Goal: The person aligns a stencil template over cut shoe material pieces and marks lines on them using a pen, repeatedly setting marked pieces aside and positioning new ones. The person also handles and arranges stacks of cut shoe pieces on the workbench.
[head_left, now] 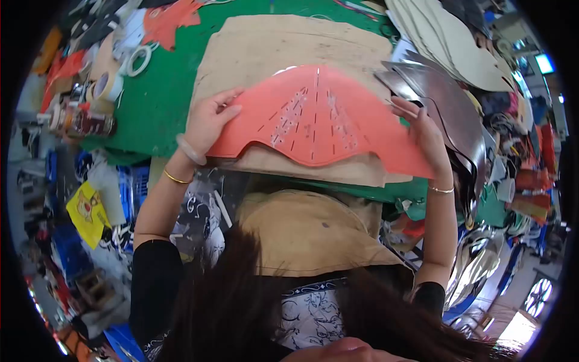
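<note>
Across the upper half of the frame spread a green table [151, 108], and on it, at upper centre, lay a tan board [259, 48]. Over the board's lower part, in the middle of the frame, was a coral sheet [315, 120], fan-shaped, with a wavy lower edge. Dark brown sheets [449, 108] were stacked just right of the board.

The left hand [212, 120] was at the coral sheet's left edge, thumb over its face, seeming to hold it lightly. The right hand [428, 136] was at the right edge with its fingers bent; whether they gripped the sheet could not be told.

By the look of it, the shaping of the outline was done, and so was the row work: dark dashes [313, 137] fanned out over the sheet, though whether they were slits or drawn lines was unclear. Pale smears [286, 120] lay among them on both halves, perhaps glue. Nothing was seen fastened over the dashes, and the sheet was unfolded, so any joining seemed not yet done; how much work was left did not show.
</note>
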Demonstrator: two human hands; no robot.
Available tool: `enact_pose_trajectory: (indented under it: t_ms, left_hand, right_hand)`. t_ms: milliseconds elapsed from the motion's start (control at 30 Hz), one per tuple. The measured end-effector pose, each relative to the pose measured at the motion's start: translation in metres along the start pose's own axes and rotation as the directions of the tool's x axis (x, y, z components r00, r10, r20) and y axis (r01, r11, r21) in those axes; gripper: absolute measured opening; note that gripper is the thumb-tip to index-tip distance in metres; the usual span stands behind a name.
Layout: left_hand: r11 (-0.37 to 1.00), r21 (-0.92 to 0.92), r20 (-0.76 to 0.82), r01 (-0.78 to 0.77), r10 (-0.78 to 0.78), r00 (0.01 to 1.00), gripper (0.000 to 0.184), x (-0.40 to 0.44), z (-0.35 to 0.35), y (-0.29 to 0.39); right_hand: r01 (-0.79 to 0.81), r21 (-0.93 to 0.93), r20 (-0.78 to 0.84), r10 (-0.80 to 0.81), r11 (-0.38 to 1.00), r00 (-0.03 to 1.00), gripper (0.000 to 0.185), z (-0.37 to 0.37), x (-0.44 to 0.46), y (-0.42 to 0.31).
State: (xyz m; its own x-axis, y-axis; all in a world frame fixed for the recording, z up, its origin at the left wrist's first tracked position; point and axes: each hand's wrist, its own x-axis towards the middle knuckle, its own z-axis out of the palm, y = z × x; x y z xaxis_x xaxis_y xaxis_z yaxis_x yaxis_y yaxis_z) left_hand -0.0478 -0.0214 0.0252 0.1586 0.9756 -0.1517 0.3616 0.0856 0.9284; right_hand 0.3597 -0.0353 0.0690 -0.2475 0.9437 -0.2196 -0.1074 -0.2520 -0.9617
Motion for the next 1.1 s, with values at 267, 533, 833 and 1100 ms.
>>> enact_pose_trajectory:
  t_ms: [267,533,833,1100]
  left_hand:
    - [0.506,0.769,0.122,-0.39,0.482,0.868,0.038,-0.025,0.012,-0.009]
    - [0.479,0.659,0.356,-0.58,0.48,0.802,0.043,-0.024,0.005,-0.012]
    - [0.484,0.639,0.325,-0.597,0.534,0.781,0.038,-0.027,0.008,-0.016]
    - [0.442,0.682,0.311,-0.582,0.546,0.778,0.04,-0.032,0.013,-0.017]
  right_hand:
    - [0.152,-0.78,0.096,-0.124,0.607,0.988,0.035,0.003,0.022,0.022]
    - [0.193,-0.827,0.148,-0.127,0.527,0.981,0.03,-0.007,0.034,0.023]
    - [0.329,-0.926,0.283,-0.235,0.185,0.93,0.034,0.008,0.039,0.012]
    - [0.504,-0.861,0.496,-0.319,-0.063,0.808,0.051,0.06,0.066,0.048]
